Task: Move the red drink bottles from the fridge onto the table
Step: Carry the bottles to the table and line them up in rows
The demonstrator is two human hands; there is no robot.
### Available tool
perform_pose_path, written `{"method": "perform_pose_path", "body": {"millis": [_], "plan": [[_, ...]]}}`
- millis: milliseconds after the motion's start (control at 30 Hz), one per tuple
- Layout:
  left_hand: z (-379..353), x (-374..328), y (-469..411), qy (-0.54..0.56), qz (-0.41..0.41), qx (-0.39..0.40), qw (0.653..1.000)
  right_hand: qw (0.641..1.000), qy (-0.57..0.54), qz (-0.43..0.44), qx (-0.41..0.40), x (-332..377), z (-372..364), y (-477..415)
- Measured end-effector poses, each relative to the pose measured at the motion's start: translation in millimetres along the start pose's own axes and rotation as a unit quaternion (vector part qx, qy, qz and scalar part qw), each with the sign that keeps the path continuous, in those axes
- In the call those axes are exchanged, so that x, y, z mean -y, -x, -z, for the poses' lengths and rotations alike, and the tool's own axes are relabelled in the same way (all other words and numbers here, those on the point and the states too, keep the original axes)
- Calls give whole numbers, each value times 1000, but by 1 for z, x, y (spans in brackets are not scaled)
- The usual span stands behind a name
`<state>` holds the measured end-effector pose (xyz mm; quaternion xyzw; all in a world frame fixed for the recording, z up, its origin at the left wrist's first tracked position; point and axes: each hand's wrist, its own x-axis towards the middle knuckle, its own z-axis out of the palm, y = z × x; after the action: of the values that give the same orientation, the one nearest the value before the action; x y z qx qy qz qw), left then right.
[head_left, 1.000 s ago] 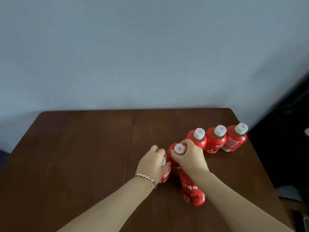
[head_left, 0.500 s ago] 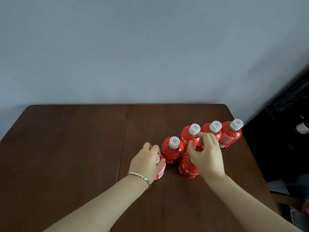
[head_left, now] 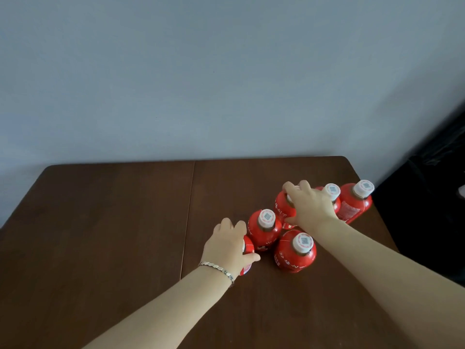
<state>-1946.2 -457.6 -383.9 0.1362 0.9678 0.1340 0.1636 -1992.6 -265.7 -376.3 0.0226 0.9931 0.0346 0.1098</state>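
Your left hand (head_left: 227,245) clasps the leftmost bottle (head_left: 247,256) and your right hand (head_left: 310,207) a rear bottle (head_left: 281,209), evidently to close up the cluster on the table (head_left: 100,222).

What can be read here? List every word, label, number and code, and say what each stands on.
No text reads clearly.
White plastic caps of the red drink bottles: square printed codes, too small to read.
Front red bottle: white label characters, blurred.
Far-right red bottle: pale fine-print panel, unreadable.
Left-gripped bottle under left hand, back bottle under right hand: labels mostly hidden.

Print illegible on bottle labels (head_left: 289,265)
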Motion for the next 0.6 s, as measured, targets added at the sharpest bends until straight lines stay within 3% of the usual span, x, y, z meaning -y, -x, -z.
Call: {"method": "perform_pose_path", "body": {"millis": [100, 167, 233, 300, 400, 600], "plan": [[1, 1, -1, 26, 2, -6, 1000, 1000, -3, 5, -27, 8, 9, 1], [2, 3, -2, 37, 6, -15, 999, 991, -100, 77, -49, 18, 20, 8], [4, 5, -7, 44, 10, -19, 999, 970, -171, 170, 40, 28, 29, 21], [7, 5, -12, 47, 3, -18, 999, 963, -127, 200, 132, 38, 25, 34], [12, 6, -22, 62, -3, -17, 998, 977, -32, 194, 77, 45, 16, 34], [23, 12, -51, 77, -8, -40, 996, 987, -64, 147, -21, 56, 12, 9]]}}
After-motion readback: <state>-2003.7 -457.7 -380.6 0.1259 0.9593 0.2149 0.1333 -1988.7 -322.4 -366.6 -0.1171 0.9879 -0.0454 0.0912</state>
